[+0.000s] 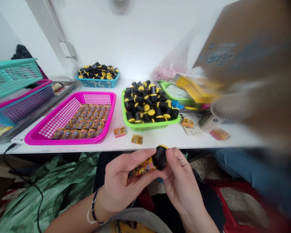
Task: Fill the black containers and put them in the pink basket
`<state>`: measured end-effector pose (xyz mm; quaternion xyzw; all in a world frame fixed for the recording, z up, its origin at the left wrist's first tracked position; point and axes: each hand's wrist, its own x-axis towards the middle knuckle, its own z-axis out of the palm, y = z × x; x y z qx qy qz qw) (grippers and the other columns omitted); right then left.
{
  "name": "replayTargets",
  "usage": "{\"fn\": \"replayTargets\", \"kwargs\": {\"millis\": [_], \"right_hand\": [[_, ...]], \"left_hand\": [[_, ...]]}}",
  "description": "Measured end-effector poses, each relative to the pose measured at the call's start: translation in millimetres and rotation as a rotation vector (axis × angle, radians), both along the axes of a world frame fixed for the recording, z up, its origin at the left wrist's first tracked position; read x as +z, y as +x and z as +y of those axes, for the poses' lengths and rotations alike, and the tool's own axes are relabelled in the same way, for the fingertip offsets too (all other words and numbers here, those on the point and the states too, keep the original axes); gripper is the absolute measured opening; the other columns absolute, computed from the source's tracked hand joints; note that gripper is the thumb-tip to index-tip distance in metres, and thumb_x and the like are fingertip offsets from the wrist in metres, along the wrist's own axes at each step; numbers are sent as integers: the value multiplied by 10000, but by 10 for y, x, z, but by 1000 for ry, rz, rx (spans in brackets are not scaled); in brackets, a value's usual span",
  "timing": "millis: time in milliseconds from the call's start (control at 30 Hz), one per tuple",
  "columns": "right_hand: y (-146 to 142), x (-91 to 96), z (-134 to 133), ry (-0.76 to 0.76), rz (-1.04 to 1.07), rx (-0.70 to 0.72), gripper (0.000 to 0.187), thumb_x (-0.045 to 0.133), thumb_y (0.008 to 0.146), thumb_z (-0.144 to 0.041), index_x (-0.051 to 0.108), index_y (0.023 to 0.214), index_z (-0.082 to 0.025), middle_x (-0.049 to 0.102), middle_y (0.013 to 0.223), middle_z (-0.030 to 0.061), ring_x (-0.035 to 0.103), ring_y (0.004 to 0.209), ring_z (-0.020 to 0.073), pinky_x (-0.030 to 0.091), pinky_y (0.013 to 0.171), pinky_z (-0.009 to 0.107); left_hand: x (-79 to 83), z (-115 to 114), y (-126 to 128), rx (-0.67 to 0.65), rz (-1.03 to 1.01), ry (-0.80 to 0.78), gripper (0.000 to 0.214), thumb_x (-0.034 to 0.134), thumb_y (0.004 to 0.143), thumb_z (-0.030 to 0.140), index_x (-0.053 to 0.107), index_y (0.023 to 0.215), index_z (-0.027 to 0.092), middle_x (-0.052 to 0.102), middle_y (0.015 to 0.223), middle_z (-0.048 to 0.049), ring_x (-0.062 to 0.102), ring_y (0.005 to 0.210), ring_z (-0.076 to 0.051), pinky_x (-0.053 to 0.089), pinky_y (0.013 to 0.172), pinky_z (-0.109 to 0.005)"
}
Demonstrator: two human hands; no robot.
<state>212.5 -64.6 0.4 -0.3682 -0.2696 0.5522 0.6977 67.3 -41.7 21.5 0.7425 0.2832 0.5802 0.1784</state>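
In front of the table edge, my right hand [181, 178] grips a small black canister with a yellow lid [159, 157] between thumb and fingers. The canister is tilted. My left hand [128, 173] is closed around a colourful printed label [144, 167], whose right end meets the side of the canister. How much of the label is stuck down cannot be seen. Fingertips of both hands touch the canister. Just beyond, a green basket [151, 125] is heaped with black, yellow-lidded canisters. Two small stacks of labels, one to the left [120, 132] and one nearer [137, 139], lie on the table.
Left stands a pink basket [63, 141] with rows of labelled canisters. A blue basket [97, 83] of black canisters is behind it. Stacked baskets [14, 81] fill the far left. A blurred person [264, 71], a cardboard box [223, 42] and a small fan [219, 111] are at right.
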Motion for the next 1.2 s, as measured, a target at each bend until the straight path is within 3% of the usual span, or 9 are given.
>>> {"fn": "replayTargets", "kwargs": {"millis": [233,400,567,733,800,900,1000,1067,1200], "right_hand": [[-66,-71,-57,156,-166,-117,272,862,798,-285,615,697,-230,781,968,4,750,810,141,624,741,255],[47,-40,-53,275,-280,-10,244,845,807,-182,626,705,-222,777,982,13,750,812,138,623,734,249],[73,-69,-115,269,-318,57,238,784,859,-123,603,742,-221,750,1081,1,750,863,109,618,795,233],[21,-65,-159,282,-445,-54,422,920,629,-29,587,784,-236,742,1112,-12,766,952,148,621,831,221],[0,-48,-142,301,-489,-113,431,931,615,-44,575,767,-235,750,1069,-4,771,937,158,629,793,211],[-8,-41,-119,298,-538,-182,382,897,690,-94,536,708,-218,734,1013,3,772,850,141,633,743,203],[19,-64,-121,264,-578,-212,340,866,739,-110,543,699,-207,709,1033,15,772,840,146,642,750,231],[48,-78,-126,265,-604,-222,323,871,738,-113,563,707,-207,705,1056,28,773,872,167,648,759,257],[91,-73,-114,331,-608,-216,268,877,731,-103,630,720,-206,714,1044,39,763,863,159,639,754,244]], "left_hand": [[12,-4,-44,-115,-41,-46,724,811,810,37,617,1387,428,800,1171,56,813,928,-171,690,792,-212],[-10,72,-230,-303,106,-207,690,835,814,121,604,1408,386,781,1246,33,800,990,-182,666,886,-237],[80,102,-326,-399,244,-277,630,672,946,106,504,1491,374,660,1451,-6,694,1244,-208,596,1040,-302],[92,114,-322,-547,258,-437,475,550,1033,204,542,1472,387,649,1464,3,685,1250,-221,540,1102,-345],[30,128,-307,-547,224,-470,499,550,1038,234,499,1502,411,652,1459,1,686,1248,-225,531,1108,-353],[-71,164,-284,-555,212,-370,581,684,959,195,526,1464,435,556,1558,4,578,1387,-250,459,1177,-374],[-134,199,-278,-502,133,-260,790,939,702,241,580,1387,401,408,1659,-38,413,1509,-323,391,1225,-439],[-153,207,-281,-401,102,-301,790,980,629,267,628,1332,347,519,1570,-82,507,1439,-321,446,1177,-419],[-157,172,-264,-263,38,-497,400,891,758,187,761,1120,296,801,1063,-7,764,937,-158,590,871,-217]]}}
